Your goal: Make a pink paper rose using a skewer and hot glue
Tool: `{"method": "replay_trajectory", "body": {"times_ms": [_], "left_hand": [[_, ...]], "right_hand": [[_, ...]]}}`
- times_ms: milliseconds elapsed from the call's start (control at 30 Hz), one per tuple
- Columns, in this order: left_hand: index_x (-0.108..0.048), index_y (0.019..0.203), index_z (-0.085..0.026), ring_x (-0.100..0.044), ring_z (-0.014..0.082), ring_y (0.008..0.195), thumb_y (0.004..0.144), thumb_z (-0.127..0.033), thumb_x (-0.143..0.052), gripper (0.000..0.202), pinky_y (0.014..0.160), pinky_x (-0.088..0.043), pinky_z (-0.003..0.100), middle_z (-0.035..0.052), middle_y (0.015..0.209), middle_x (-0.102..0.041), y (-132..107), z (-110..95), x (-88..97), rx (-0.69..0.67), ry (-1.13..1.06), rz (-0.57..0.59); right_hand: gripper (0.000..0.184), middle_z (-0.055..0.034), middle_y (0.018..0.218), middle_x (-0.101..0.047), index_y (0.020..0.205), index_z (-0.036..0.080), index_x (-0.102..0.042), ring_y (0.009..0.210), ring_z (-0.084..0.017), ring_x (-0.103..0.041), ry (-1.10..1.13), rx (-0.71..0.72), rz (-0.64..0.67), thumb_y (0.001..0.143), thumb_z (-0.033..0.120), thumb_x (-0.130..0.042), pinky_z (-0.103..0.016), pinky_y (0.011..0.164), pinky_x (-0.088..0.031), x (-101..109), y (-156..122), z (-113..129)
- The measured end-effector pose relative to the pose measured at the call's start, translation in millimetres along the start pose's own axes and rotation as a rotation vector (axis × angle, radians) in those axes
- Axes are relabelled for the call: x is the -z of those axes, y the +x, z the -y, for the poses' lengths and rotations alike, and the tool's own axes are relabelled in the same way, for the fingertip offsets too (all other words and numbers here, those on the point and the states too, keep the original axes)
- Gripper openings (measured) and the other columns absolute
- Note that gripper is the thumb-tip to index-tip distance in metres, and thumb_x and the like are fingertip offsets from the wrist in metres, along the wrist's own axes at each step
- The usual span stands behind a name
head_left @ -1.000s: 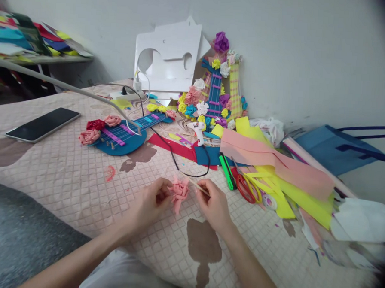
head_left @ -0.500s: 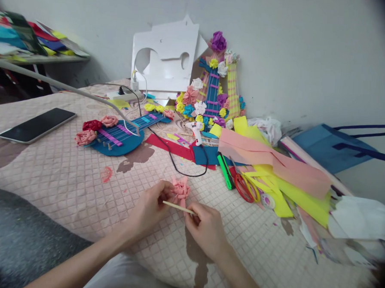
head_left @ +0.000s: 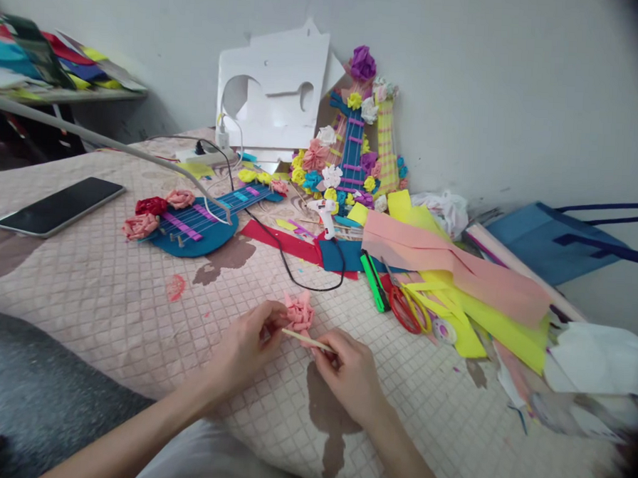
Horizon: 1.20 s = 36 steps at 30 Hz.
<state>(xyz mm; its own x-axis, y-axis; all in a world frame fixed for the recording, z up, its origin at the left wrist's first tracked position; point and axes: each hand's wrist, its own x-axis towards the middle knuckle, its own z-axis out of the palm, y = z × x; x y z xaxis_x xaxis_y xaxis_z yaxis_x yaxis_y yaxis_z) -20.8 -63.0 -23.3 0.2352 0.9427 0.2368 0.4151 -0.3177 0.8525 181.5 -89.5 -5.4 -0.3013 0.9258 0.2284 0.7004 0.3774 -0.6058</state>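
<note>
Between my hands is a pink crepe-paper flower (head_left: 299, 313) with woven, folded strips. My left hand (head_left: 258, 332) pinches its left side, the fingertips partly hidden behind the petals. A thin pale wooden stick (head_left: 306, 339) is held in my right hand (head_left: 347, 369), between thumb and fingers. Its free tip points left, across the flower's lower edge; whether it touches the paper I cannot tell. Beyond the flower lies the black cord (head_left: 316, 290) of a white glue gun (head_left: 324, 214).
A blue paper guitar (head_left: 196, 229) with paper roses lies left of centre, beside a tablet (head_left: 61, 205). Red-handled scissors (head_left: 405, 311), a green cutter (head_left: 374, 281) and pink paper sheets (head_left: 446, 256) lie to the right. Decorated guitars (head_left: 354, 148) lean against the wall.
My right hand and the stick have shifted slightly right, so the stick's tip is farther from my left fingers. My left hand stays at the flower.
</note>
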Motion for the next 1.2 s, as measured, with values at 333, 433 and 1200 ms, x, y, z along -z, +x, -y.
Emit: {"method": "replay_trajectory", "body": {"times_ms": [333, 433, 1200], "left_hand": [[-0.053, 0.105, -0.021, -0.060, 0.0138, 0.079, 0.083, -0.010, -0.053, 0.024, 0.069, -0.048, 0.027, 0.0007, 0.091, -0.063, -2, 3, -1.7, -0.105, 0.067, -0.029], [-0.054, 0.105, -0.021, -0.059, 0.0157, 0.088, 0.083, -0.007, -0.054, 0.026, 0.074, -0.049, 0.029, 0.0031, 0.098, -0.059, -3, 2, -2.2, -0.160, 0.066, -0.035], [-0.059, 0.087, -0.020, -0.050, 0.0207, 0.093, 0.088, -0.010, -0.057, 0.010, 0.082, -0.036, 0.039, 0.0025, 0.095, -0.061, 0, -13, -6.6, -0.384, 0.251, -0.014]], "right_hand": [[0.009, 0.0029, 0.070, -0.055, 0.079, 0.020, -0.054, 0.063, -0.010, -0.051, 0.006, 0.072, -0.077, 0.087, 0.017, -0.053, -0.022, 0.059, -0.036, -1, -2, -1], [0.008, 0.0028, 0.071, -0.055, 0.080, 0.020, -0.055, 0.063, -0.010, -0.052, -0.037, 0.089, -0.058, 0.087, 0.016, -0.053, -0.022, 0.060, -0.035, -2, -2, -1], [0.011, 0.0006, 0.071, -0.056, 0.081, 0.020, -0.055, 0.065, -0.013, -0.053, -0.102, 0.164, -0.123, 0.087, 0.012, -0.049, -0.023, 0.060, -0.038, -6, -2, -1]]}}
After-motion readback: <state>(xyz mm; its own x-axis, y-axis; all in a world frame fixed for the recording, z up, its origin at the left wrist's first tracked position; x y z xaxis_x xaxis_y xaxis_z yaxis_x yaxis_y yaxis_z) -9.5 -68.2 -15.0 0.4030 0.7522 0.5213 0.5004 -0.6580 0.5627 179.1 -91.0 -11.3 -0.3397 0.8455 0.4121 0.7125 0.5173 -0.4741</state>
